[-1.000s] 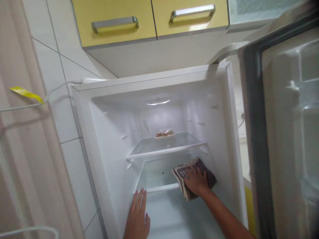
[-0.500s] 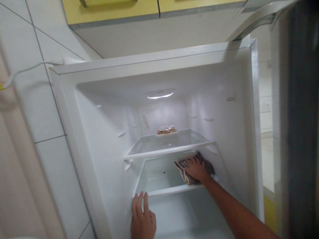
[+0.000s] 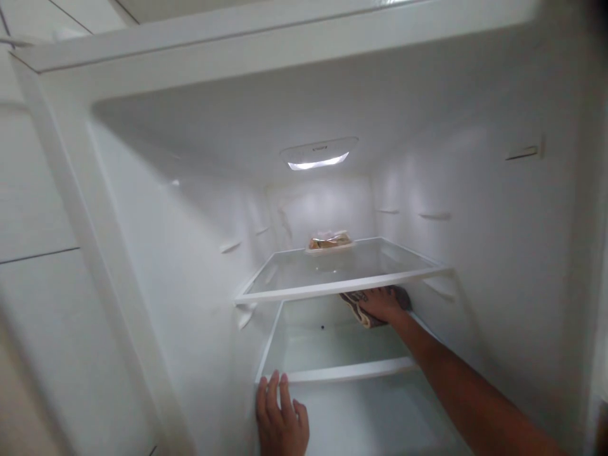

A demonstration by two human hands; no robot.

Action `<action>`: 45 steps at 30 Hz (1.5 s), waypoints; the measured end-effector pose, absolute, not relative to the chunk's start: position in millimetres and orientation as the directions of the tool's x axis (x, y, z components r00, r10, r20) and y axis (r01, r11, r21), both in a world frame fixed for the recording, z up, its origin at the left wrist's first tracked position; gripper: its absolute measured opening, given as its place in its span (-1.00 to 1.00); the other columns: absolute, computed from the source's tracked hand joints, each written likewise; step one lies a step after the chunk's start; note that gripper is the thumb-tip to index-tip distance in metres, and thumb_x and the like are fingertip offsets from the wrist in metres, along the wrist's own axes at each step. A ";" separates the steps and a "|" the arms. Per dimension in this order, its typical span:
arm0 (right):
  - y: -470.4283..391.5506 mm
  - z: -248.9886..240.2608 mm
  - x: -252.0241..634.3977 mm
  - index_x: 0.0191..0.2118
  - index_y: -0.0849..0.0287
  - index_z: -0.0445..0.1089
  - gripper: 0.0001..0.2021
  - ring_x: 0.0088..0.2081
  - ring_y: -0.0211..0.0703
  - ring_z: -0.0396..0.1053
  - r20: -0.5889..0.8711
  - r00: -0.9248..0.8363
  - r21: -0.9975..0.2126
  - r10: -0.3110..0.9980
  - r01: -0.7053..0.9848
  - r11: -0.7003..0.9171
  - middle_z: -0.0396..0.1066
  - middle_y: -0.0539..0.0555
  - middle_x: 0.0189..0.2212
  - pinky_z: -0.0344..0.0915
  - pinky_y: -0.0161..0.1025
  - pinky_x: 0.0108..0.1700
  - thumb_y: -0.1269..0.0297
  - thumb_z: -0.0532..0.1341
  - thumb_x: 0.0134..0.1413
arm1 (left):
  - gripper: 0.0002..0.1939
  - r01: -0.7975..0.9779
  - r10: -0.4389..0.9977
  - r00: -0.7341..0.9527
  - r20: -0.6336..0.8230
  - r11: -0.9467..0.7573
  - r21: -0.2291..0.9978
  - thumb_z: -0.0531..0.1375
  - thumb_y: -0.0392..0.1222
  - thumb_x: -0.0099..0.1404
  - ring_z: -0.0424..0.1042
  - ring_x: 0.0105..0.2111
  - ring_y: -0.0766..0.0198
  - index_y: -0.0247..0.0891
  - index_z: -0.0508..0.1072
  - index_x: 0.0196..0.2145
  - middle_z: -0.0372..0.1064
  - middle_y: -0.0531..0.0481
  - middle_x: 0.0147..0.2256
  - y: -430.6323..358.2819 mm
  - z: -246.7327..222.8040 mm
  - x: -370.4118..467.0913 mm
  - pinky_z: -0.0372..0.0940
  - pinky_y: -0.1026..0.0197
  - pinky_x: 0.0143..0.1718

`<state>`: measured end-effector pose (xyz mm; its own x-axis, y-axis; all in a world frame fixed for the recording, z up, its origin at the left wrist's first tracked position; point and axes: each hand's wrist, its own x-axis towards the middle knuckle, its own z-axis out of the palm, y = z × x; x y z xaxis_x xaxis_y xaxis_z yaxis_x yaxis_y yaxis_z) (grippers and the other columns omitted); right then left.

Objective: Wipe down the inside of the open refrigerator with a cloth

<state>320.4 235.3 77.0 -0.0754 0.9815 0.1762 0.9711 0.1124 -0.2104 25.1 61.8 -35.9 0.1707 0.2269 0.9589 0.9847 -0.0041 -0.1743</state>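
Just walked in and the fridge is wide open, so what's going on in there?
A person is reaching into the open fridge. The right hand presses a patterned cloth down on the lower glass shelf, tucked under the upper shelf. The left hand rests flat near the lower shelf's front left corner. A small wrapped packet sits at the back of the upper shelf.

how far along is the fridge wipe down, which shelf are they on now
Done: hard to tell, though the upper glass shelf shows no obvious smears. In hand: the right hand presses a patterned cloth on the lower shelf, far right, while the left hand rests at its front edge. Left: a wrapped item sits on the upper shelf, and the floor below looks untouched.
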 end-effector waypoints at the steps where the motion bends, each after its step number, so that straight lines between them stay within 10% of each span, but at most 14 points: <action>1: 237.4 75.9 320.1 0.33 -0.03 0.11 -0.38 0.34 0.32 0.07 0.181 -0.067 -0.216 0.981 0.970 0.106 0.13 0.23 0.36 -0.04 0.46 0.26 -0.09 -0.08 0.22 | -0.04 0.984 0.226 0.173 0.959 -0.006 -0.176 0.28 -0.41 0.13 0.22 0.20 -0.33 -0.45 -0.10 0.38 0.32 -0.42 0.03 62.1 -35.9 25.1 0.45 -0.28 0.00; 19: 140.4 88.5 319.4 0.22 0.03 0.30 -0.46 0.28 0.16 0.17 0.280 -0.100 -0.205 0.955 0.965 0.161 0.27 0.23 0.27 0.00 0.18 0.31 -0.02 0.02 0.18 | -0.09 0.982 0.438 0.187 0.879 -0.101 -0.159 0.11 -0.39 0.24 0.06 0.35 -0.20 -0.27 -0.28 0.42 0.22 -0.35 0.23 32.5 -24.1 17.7 0.36 -0.25 0.20; 38: 66.8 88.2 292.8 0.31 -0.07 0.19 -0.38 0.41 0.34 -0.05 0.180 0.016 -0.285 0.984 0.958 0.036 0.07 0.21 0.40 -0.20 0.30 0.35 -0.10 -0.05 0.17 | 0.00 0.980 0.626 0.185 0.758 -0.175 -0.095 0.05 -0.52 0.09 -0.24 0.44 -0.04 -0.26 -0.30 0.42 -0.09 -0.22 0.43 -4.3 -0.9 16.6 0.37 0.04 0.19; 45: 48.0 94.9 250.0 0.32 -0.04 0.17 -0.38 0.43 0.27 -0.09 0.177 -0.127 -0.319 0.976 0.931 0.179 0.03 0.23 0.41 -0.25 0.25 0.39 -0.09 -0.07 0.20 | 0.03 0.961 0.637 0.216 0.740 -0.273 -0.045 0.10 -0.49 0.07 -0.22 0.42 -0.19 -0.29 -0.31 0.42 -0.08 -0.35 0.41 -2.8 0.1 12.9 0.31 -0.17 0.24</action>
<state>250.0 48.0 94.9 -0.1269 0.9761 0.1765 0.9306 0.1787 -0.3195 12.9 -2.8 0.1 0.2162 0.6372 0.7398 0.9609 -0.2732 -0.0455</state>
